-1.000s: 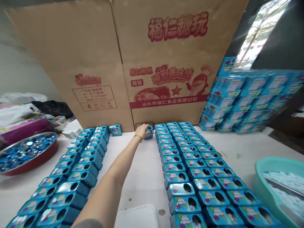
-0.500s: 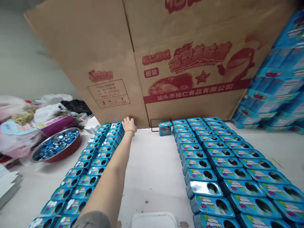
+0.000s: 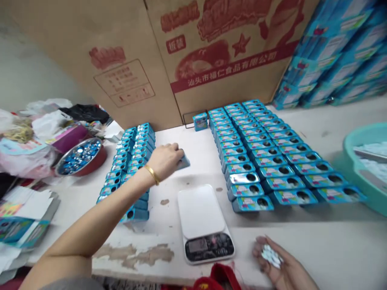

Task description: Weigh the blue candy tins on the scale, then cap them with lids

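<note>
My left hand (image 3: 165, 161), with a gold bangle at the wrist, is closed over a small blue tin (image 3: 184, 162) above the middle of the table; the fingers hide most of the tin. At the lower right, my right hand (image 3: 284, 268) is palm up, fingers curled around a small heap of white candies (image 3: 271, 256). Between the two hands lies a white kitchen scale (image 3: 201, 211) with a black display panel. Upright blue tins with round dark openings stand in rows left (image 3: 140, 155) and right (image 3: 263, 155) of my left hand.
Behind stands a large printed cardboard box (image 3: 127, 52). Left are a metal bowl (image 3: 104, 157) of shiny blue pieces and plastic bags (image 3: 27, 161). A teal basin (image 3: 350, 161) with white pieces is at the right, below stacked blue packs (image 3: 329, 52). One tin (image 3: 200, 122) stands alone.
My left hand has drawn back from the far end of the left rows towards the scale, carrying a tin. The view has tilted down, and my right hand with candies has come into sight.
</note>
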### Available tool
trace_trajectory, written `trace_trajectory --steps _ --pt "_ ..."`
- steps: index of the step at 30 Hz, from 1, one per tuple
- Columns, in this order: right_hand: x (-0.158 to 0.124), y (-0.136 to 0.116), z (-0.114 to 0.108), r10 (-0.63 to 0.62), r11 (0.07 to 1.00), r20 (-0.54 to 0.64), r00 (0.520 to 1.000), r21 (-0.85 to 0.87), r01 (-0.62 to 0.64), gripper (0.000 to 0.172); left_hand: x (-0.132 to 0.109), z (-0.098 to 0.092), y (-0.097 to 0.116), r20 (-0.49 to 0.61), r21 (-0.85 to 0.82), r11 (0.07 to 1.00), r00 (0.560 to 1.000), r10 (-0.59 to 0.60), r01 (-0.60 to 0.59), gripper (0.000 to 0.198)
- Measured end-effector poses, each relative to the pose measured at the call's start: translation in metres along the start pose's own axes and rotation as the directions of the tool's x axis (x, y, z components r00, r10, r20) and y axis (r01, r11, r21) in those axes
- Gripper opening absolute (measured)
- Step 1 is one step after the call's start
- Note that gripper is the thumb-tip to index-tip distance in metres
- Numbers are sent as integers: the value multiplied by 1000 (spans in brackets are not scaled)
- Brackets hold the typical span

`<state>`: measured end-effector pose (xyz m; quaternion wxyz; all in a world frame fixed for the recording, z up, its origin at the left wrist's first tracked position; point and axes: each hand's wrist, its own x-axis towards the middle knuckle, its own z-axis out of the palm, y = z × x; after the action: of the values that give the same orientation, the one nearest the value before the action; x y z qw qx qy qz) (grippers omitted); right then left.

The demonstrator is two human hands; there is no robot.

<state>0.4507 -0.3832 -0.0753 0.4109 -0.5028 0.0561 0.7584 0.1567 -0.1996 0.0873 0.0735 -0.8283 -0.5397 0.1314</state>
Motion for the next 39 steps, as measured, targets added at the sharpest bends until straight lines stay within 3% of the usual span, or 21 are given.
trace_trajectory --steps 3,5,9,12,14,18,22,25,31,39 --pt "-6 0 1 -24 999 -12 1000 40 25 15 -42 -9 62 58 -59 990 989 134 -131 18" --pt "-14 2 4 -21 998 3 1000 59 20 15 -55 -4 88 94 -82 982 979 180 -173 18" --pt "-33 10 4 25 995 81 996 99 -33 15 -63 4 105 134 -84 981 973 186 -176 21" --pt "-45 18 5 67 987 153 986 135 -88 19 -77 -2 116 16 -111 981 987 160 -157 28" --pt "-50 23 7 97 979 212 972 157 -132 22 -95 -2 134 -82 -185 959 976 203 -215 31" --pt "-54 33 12 101 962 334 937 207 -178 29 -132 25 192 -106 -406 823 915 389 -397 30" --pt "-51 43 7 84 957 334 939 237 -170 24 -147 67 238 -168 -400 844 934 315 -357 20" --pt "-52 48 2 128 952 283 950 234 -198 18 -147 81 251 -215 -390 852 934 284 -349 16" --pt "-57 53 5 144 940 143 979 289 -180 27 -147 77 253 -145 -411 880 970 196 -239 16" --pt "-51 49 10 115 957 273 955 228 -180 20 -144 78 240 -196 -499 820 959 207 -279 17"
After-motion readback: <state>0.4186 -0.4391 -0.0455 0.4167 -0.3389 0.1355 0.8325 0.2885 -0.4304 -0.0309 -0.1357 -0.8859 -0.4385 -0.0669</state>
